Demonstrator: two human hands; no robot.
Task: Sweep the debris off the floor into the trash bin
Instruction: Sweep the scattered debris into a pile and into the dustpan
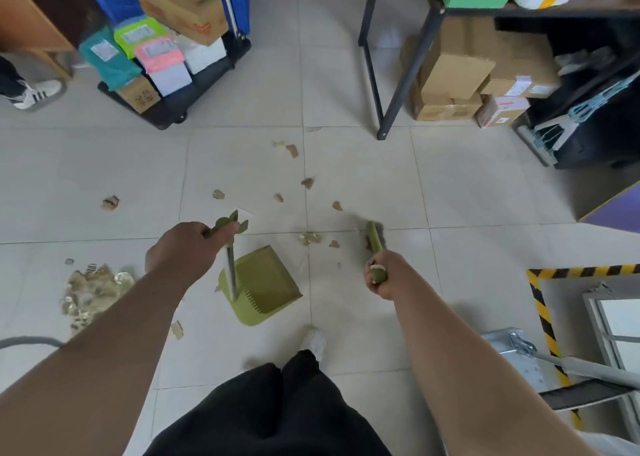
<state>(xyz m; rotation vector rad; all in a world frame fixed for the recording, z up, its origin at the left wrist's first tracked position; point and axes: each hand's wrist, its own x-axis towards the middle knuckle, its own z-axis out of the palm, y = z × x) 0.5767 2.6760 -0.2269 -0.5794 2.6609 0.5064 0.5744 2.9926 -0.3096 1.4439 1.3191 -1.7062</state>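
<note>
The left hand grips the green dustpan handle; its pan looks empty. The right hand is closed around the broom handle, whose head is blurred. Debris is scattered on the tiled floor.

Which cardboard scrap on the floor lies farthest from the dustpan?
The pair of scraps at the top, nearest the black shelf leg. Every other scrap lies closer in to the green dustpan.
</note>
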